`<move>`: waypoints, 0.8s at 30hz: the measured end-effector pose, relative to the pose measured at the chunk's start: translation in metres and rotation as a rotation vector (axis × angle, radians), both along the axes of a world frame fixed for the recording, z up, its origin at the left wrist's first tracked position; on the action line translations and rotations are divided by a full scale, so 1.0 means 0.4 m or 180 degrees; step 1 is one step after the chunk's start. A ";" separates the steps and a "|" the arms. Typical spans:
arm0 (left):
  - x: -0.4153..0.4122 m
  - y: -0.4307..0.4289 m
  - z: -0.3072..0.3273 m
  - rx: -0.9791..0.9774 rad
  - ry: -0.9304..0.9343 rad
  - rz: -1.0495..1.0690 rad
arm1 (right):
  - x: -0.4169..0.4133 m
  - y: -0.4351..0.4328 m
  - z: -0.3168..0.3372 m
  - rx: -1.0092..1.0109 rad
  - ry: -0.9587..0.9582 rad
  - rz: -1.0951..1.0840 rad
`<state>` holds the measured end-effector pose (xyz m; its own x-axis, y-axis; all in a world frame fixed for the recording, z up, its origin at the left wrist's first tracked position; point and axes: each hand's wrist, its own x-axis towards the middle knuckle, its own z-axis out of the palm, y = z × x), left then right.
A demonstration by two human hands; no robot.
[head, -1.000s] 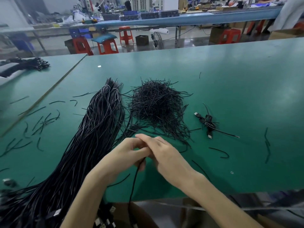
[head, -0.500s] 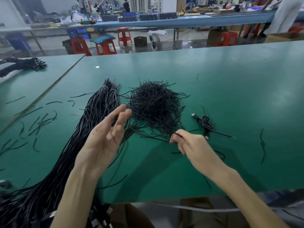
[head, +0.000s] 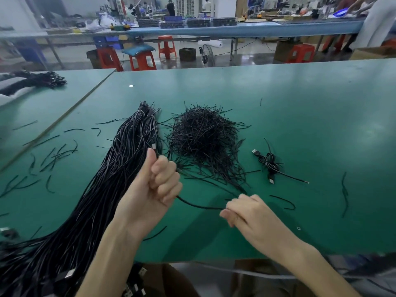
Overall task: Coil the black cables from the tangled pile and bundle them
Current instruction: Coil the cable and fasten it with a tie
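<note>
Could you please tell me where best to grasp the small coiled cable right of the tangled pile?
Probably pinch the coiled cable at its cinched middle, coming straight down from above: the loops gather there, while the USB plug and loose tail stick out sideways.

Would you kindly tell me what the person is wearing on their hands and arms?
Nothing visible: the left hand and right hand are ungloved and ringless, and both forearms are bare to the picture's edge, without sleeve, watch or band.
</note>
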<state>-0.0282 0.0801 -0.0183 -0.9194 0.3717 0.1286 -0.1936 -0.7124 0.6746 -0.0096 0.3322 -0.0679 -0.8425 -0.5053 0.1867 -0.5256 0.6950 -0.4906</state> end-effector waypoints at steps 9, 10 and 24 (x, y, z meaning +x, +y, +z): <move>0.024 0.051 0.031 -0.0355 0.0153 0.0249 | -0.016 -0.010 0.020 -0.0251 -0.0169 -0.0163; 0.028 0.043 0.032 -0.0345 0.0215 0.0115 | -0.019 -0.005 0.015 -0.0247 -0.0232 -0.0222; 0.030 0.082 -0.026 -0.3717 0.1915 0.0366 | -0.004 -0.058 0.135 -0.2039 -0.0934 -0.0208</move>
